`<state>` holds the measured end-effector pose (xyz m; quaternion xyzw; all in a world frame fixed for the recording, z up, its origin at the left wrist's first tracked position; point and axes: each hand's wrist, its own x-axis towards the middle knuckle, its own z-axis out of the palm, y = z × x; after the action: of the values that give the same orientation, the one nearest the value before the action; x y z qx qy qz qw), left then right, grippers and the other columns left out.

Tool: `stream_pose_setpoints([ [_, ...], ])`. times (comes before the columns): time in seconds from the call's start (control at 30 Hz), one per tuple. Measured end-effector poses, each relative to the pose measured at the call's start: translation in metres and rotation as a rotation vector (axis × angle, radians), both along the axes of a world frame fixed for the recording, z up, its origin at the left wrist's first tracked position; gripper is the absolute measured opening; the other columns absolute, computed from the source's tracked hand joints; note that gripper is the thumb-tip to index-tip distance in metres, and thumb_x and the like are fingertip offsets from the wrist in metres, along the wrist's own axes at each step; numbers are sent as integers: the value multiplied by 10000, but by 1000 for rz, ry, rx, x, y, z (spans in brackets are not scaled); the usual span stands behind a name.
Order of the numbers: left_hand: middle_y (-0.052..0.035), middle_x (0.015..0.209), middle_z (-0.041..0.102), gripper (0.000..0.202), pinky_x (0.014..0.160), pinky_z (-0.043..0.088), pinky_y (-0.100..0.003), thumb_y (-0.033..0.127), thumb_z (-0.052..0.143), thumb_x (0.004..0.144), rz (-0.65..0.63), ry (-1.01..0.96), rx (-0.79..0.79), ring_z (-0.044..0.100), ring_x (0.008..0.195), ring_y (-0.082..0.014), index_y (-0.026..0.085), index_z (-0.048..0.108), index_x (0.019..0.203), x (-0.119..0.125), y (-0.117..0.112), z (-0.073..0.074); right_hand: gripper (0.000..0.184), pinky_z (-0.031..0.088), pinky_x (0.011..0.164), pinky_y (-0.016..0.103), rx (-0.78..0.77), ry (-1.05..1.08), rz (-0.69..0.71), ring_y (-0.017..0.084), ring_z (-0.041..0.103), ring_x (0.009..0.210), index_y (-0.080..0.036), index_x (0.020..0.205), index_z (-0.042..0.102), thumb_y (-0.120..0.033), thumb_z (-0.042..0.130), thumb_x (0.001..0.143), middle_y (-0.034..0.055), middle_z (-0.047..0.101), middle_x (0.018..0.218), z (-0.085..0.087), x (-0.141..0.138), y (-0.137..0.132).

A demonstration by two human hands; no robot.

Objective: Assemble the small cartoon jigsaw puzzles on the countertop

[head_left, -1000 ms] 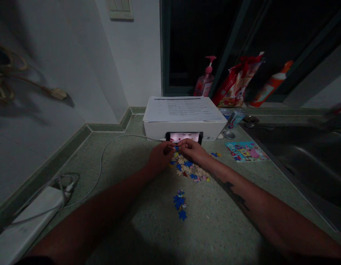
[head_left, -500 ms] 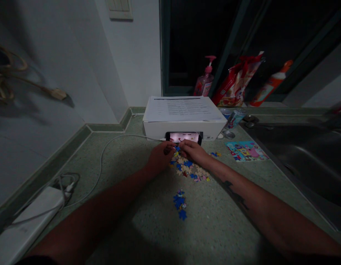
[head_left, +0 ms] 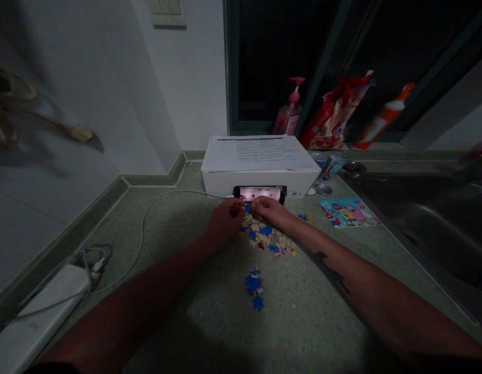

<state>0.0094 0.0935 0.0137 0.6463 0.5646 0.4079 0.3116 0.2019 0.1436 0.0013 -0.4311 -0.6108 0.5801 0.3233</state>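
Note:
My left hand and my right hand are close together above the far end of a heap of jigsaw puzzle pieces. Both have their fingers pinched. A small bit that looks like a puzzle piece shows at the left fingertips. What the right fingertips hold is too small and dark to make out. The heap mixes blue, yellow, pink and plain tan pieces. Nearer to me lies a short strip of joined, mostly blue pieces. Just behind my hands, a lit phone leans sideways against a white box.
The white box carries printed sheets. To the right lie a colourful cartoon picture card and a metal sink. A white cable runs left from the phone to a power strip. Bottles and a red bag stand behind.
Both hands have shifted very slightly left, still pinched close together. The puzzle pieces on the counter look the same.

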Motion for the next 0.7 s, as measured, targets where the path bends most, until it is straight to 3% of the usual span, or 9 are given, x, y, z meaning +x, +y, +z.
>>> stream_pose_setpoints([
  [0.23,63,960,823,97,927,639,-477,355,658,934,19,4,-20,792,941,-259,384,712,1010,0,-4,6,193,198,511,301,-7,8,-9,125,341,506,-264,823,593,-422,698,789,-54,485,567,-2,-1,2],
  [0.5,41,991,821,119,921,631,-461,356,646,945,19,-10,-18,781,923,-245,366,700,1051,0,-3,5,126,192,524,314,-3,8,-4,111,327,507,-243,869,582,-345,651,841,-72,478,563,-1,0,0],
  [0.7,39,1020,823,178,921,628,-455,343,673,945,19,-26,2,782,937,-251,376,705,1116,-1,-2,1,178,214,514,292,40,-17,3,126,330,512,-260,902,615,-369,733,826,-81,456,564,-5,2,-1],
])
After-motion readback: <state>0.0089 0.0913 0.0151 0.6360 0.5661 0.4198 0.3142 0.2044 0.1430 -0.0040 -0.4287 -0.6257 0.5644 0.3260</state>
